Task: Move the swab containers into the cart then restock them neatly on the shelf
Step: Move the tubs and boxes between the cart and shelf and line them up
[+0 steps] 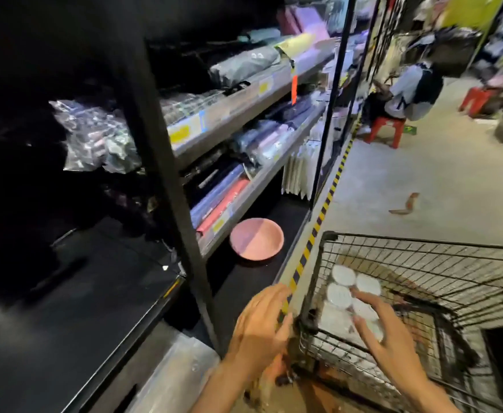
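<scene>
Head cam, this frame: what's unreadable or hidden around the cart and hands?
- Round white-lidded swab containers in the black wire cart: full count unclear, right hand covers some.
- Right hand's grip: blurred.
- Left hand: hides the cart's corner; contact unclear.
- Dark lower shelf: too dark to see any contents.
- Yellow shelf labels: blurred.

Shelf unit (166, 162) fills left side, running near to far. Wire cart (423, 293) near right, just beside shelf base edge. Swab containers (344, 290) clustered in cart, at its left side. Right hand (390, 341) inside cart, fingers on containers. Left hand (262, 326) left of cart, apparently outside it, over striped floor edge (318, 222). Bowl (256, 238) on bottom shelf, farther back. Packaged goods (244, 67) on upper shelves. Stool (385, 129) far right on floor.
</scene>
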Action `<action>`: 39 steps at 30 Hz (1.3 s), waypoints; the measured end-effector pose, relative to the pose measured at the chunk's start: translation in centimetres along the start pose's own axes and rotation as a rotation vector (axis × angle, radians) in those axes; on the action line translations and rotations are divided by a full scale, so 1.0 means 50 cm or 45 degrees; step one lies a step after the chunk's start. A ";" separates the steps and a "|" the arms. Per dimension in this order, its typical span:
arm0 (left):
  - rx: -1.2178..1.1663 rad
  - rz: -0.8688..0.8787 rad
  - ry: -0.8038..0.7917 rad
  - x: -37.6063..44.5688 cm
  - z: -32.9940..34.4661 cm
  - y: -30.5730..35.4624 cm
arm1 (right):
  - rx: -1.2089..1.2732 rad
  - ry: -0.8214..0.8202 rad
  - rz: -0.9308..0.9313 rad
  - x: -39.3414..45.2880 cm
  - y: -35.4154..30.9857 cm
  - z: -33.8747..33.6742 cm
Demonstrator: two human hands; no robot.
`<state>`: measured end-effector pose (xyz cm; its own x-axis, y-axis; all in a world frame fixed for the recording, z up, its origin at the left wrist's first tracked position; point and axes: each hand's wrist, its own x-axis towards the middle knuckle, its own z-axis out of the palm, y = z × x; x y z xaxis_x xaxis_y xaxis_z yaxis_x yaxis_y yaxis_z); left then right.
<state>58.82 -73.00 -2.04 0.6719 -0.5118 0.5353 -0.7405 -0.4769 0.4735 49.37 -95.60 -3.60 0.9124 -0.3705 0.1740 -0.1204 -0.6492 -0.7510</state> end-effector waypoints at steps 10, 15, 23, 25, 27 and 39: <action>-0.172 -0.269 -0.548 0.160 0.414 0.004 | -0.023 0.037 0.404 0.118 0.348 -0.103; -0.186 -0.377 -0.748 0.197 0.555 -0.059 | 0.024 -0.023 0.589 0.163 0.466 -0.071; -0.185 -0.559 -0.960 0.216 0.750 -0.201 | 0.144 -0.201 0.780 0.221 0.642 0.042; -0.253 -0.614 -1.000 0.211 0.788 -0.230 | 0.166 -0.221 0.841 0.234 0.679 0.073; -0.281 -0.728 -1.002 0.207 0.825 -0.253 | 0.211 -0.218 0.900 0.251 0.712 0.101; -0.322 -0.937 -1.236 0.214 0.922 -0.320 | 0.458 -0.339 0.945 0.285 0.825 0.178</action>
<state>78.43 -103.77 -36.12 0.5800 -0.5490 -0.6017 -0.0932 -0.7786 0.6206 60.90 -121.75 -37.76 0.7137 -0.4181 -0.5621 -0.6310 -0.0352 -0.7750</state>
